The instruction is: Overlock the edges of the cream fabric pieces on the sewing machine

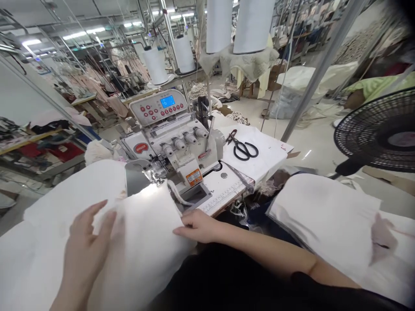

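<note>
Lying on wht table — scissors nr sewing mach. — workshop behind.

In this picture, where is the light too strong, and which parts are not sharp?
In the head view: glare washes out the white fabric at the sewing machine; the ceiling lamps are blown to white; the left hand is soft, probably from motion; the scissors look crisper; the fan, at the right edge, seems stretched by the wide lens.

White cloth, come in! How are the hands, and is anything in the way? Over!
Left hand open over the white cloth. Right hand at its right edge. Cloth's far edge at the sewing machine; scissors lying clear, to the right.
</note>
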Motion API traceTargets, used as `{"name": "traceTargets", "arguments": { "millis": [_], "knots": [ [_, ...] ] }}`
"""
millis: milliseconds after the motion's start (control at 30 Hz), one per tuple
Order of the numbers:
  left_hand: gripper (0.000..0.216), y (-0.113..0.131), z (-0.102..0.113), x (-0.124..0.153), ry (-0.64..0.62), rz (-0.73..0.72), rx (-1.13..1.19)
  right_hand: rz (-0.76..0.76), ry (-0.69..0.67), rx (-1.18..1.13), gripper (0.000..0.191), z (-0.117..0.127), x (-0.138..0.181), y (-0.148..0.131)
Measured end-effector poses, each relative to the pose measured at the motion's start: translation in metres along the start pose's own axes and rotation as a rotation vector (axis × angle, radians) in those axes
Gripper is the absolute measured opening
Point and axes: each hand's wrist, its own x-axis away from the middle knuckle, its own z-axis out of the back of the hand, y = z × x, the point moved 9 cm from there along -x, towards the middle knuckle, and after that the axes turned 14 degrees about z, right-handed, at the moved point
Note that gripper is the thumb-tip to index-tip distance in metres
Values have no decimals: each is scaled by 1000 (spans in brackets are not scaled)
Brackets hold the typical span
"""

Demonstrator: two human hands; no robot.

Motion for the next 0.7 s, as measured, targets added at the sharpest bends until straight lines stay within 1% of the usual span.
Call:
{"name": "traceTargets", "arguments": {
  "millis": [100, 133, 200, 333, 367, 433, 500, 567, 600, 633, 700],
  "knots": [
    [37, -13, -23, -7, -205, 91, -55, 17, 2, 1, 36, 0, 1, -2],
    [35, -16, -27, -7, -243, 116, -77, 17, 3, 1, 35, 0, 1, -4],
    [33, -17, -25, -9, -242, 122, -105, 14, 10, -9, 34, 1, 2, -7],
    [30, -11, -5, -18, -101, 85, -183, 55, 72, -27, 43, 6, 2, -20],
    [31, -8, -1, -21, -62, 59, -197, 71, 91, -27, 45, 7, 2, -24],
    [32, 0, 0, -23, -32, -23, -206, 77, 119, -34, 46, 7, 3, -26],
    [31, 12, 0, -18, 16, -113, -181, 29, 128, -65, 45, 5, 6, -21],
    [29, 27, 0, -5, 94, -199, -109, -41, 107, -120, 43, 1, 10, -15],
    [27, 37, 1, 6, 131, -266, -48, -78, 82, -172, 42, -1, 12, -13],
    [26, 48, -1, 17, 145, -349, 12, -121, 49, -246, 41, -4, 14, -11],
    [24, 69, -12, 38, 100, -526, 97, -229, -19, -444, 41, -12, 20, -9]
  ]
}}
